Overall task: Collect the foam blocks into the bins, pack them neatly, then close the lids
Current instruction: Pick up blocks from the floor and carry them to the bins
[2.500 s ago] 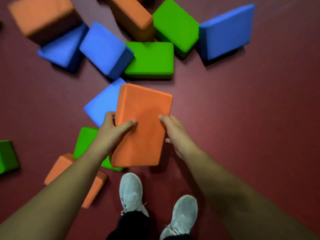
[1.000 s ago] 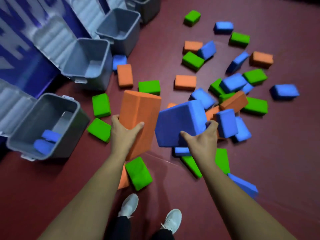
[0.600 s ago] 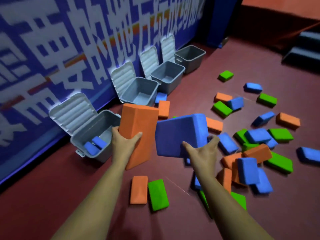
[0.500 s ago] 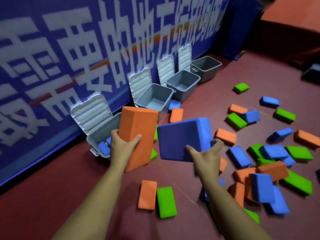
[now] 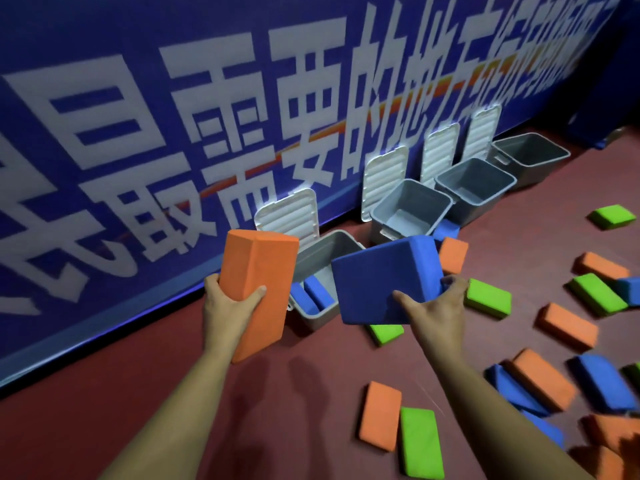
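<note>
Currently both hands are up in front of the chest, one foam block in each. The left hand (image 5: pixel 225 306) grips an orange foam block (image 5: pixel 258 285) near its lower half, thumb across the front face and fingers curled round the far left edge; the block stands nearly upright, tilted a bit right. The right hand (image 5: pixel 436 313) holds a blue foam block (image 5: pixel 381 282) from below, thumb pressed on the broad near face and fingers hooked round the right side, broad face towards the camera. The two held blocks are apart, with a gap between them.

Just behind them sits the nearest grey bin (image 5: pixel 322 251), lid (image 5: pixel 287 216) flipped open against the blue banner wall (image 5: pixel 138 133). Two blue blocks (image 5: pixel 311 294) lie inside it, side by side. Three more grey bins (image 5: pixel 412 206) run in a row along the wall to the right, all with lids up, insides mostly bare as far as can be seen.

Loose blocks are scattered on the red floor (image 5: pixel 311 393): a green block (image 5: pixel 488 297) just right of the right hand, another green one (image 5: pixel 386 332) partly hidden under the held blue block, and an orange block (image 5: pixel 381 419) with a green block (image 5: pixel 420 445) touching side by side in the foreground. A mixed pile lies far right, blurry.
</note>
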`<state>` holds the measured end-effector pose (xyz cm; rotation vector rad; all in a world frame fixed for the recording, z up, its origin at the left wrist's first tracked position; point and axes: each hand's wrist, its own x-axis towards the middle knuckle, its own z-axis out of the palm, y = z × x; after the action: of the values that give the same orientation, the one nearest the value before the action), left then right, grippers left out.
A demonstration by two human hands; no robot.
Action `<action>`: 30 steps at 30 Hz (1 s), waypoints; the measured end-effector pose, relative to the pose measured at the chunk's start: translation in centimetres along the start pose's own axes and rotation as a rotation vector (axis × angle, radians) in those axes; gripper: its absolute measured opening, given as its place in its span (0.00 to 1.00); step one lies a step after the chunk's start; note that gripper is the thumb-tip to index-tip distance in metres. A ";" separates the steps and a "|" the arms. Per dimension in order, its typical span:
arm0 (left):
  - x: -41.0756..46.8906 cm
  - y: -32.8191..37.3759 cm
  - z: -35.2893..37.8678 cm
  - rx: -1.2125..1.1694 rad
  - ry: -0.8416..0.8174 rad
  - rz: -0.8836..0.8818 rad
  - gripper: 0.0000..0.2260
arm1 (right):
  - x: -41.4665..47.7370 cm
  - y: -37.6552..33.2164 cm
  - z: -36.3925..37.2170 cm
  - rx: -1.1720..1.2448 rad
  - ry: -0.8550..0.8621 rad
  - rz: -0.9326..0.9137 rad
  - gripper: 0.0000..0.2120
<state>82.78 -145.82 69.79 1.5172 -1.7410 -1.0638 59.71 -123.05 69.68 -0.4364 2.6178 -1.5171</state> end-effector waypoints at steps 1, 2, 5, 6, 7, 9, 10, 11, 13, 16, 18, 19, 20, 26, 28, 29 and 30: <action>1.3 -0.4 -0.2 0.003 -0.007 0.012 0.38 | 0.2 -0.5 1.2 -0.013 -0.006 -0.003 0.39; 2.5 -0.8 -0.1 0.003 -0.014 0.021 0.39 | 0.4 -1.1 2.2 -0.026 -0.013 -0.006 0.39; 6.1 -1.1 1.4 0.012 -0.022 0.040 0.38 | 2.1 -2.2 4.9 -0.067 -0.029 -0.015 0.39; 7.2 -0.9 2.3 0.012 -0.032 0.038 0.37 | 3.0 -2.4 5.8 -0.079 -0.034 -0.019 0.38; 8.4 -0.8 3.4 0.011 -0.049 0.033 0.36 | 4.1 -2.5 6.6 -0.091 -0.040 -0.029 0.37; 10.7 -0.2 5.8 0.003 -0.094 0.024 0.36 | 6.6 -2.6 8.6 -0.117 -0.049 -0.053 0.36; 12.0 0.0 7.2 0.001 -0.116 0.024 0.36 | 8.1 -2.6 9.6 -0.126 -0.053 -0.060 0.36; 13.4 0.4 8.7 -0.001 -0.137 0.022 0.36 | 9.8 -2.6 10.8 -0.129 -0.062 -0.063 0.36; 16.6 1.1 11.9 -0.009 -0.165 0.023 0.35 | 13.4 -2.3 13.4 -0.137 -0.085 -0.066 0.37; 21.8 2.1 17.2 0.005 -0.214 0.026 0.34 | 19.7 -1.4 17.6 -0.148 -0.112 -0.066 0.38; 25.3 2.7 20.7 0.032 -0.234 0.022 0.34 | 23.9 -0.7 20.2 -0.161 -0.127 -0.033 0.38; 27.0 2.9 22.5 0.050 -0.249 0.033 0.36 | 26.0 -0.3 21.5 -0.173 -0.130 -0.023 0.39; 28.7 3.0 24.4 0.068 -0.275 0.044 0.39 | 28.0 0.2 22.7 -0.185 -0.135 -0.017 0.39; 36.7 2.2 34.7 0.123 -0.358 0.018 0.43 | 36.9 3.8 29.1 -0.209 -0.204 0.065 0.38; 39.0 0.9 38.5 0.220 -0.358 -0.006 0.42 | 39.5 6.1 31.6 -0.222 -0.211 0.126 0.37; 39.9 0.0 40.4 0.245 -0.371 -0.006 0.42 | 40.6 7.4 32.9 -0.222 -0.211 0.150 0.36; 40.9 -1.1 42.5 0.241 -0.390 -0.009 0.42 | 41.6 9.1 34.4 -0.219 -0.204 0.172 0.35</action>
<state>40.41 -178.11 44.45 1.5334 -2.1978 -1.2563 25.46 -159.50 47.36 -0.3499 2.5908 -1.0805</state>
